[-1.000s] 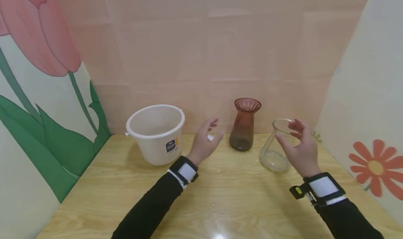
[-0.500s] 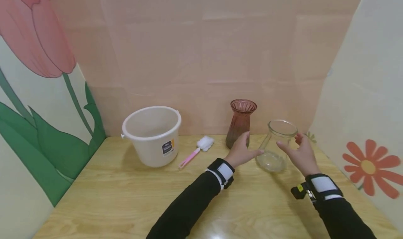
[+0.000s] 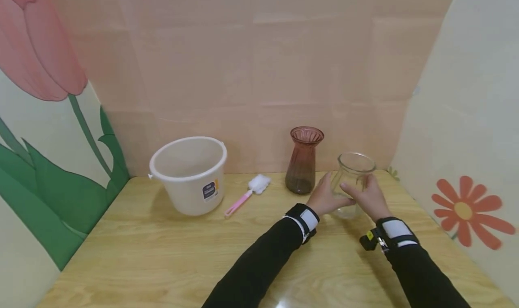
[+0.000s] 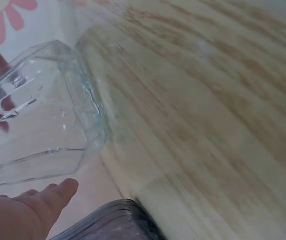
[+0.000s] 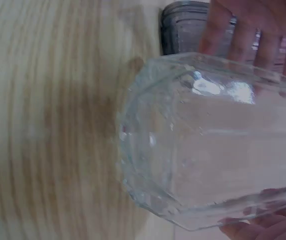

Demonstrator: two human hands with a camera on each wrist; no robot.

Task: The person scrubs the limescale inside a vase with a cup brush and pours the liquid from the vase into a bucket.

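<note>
A light wooden table (image 3: 162, 254) carried everything; on it stood a white bucket (image 3: 188, 175) at the left, a pink-handled brush (image 3: 245, 194) beside it, a brownish ribbed vase (image 3: 302, 161), and a clear glass vase (image 3: 352, 181) just right of that.

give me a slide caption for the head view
Both hands, left hand and right hand, grip a clear glass vase beside a brown vase.

The light was soft, even and warm. A white shine sat on the surface (image 3: 279, 302) at 6 o'clock in the head view, so light came from above. The bucket (image 3: 188, 175) cast a faint shadow. The walls bent at the edges. Both wrist views were blurry, and the wood grain smeared into streaks.
</note>
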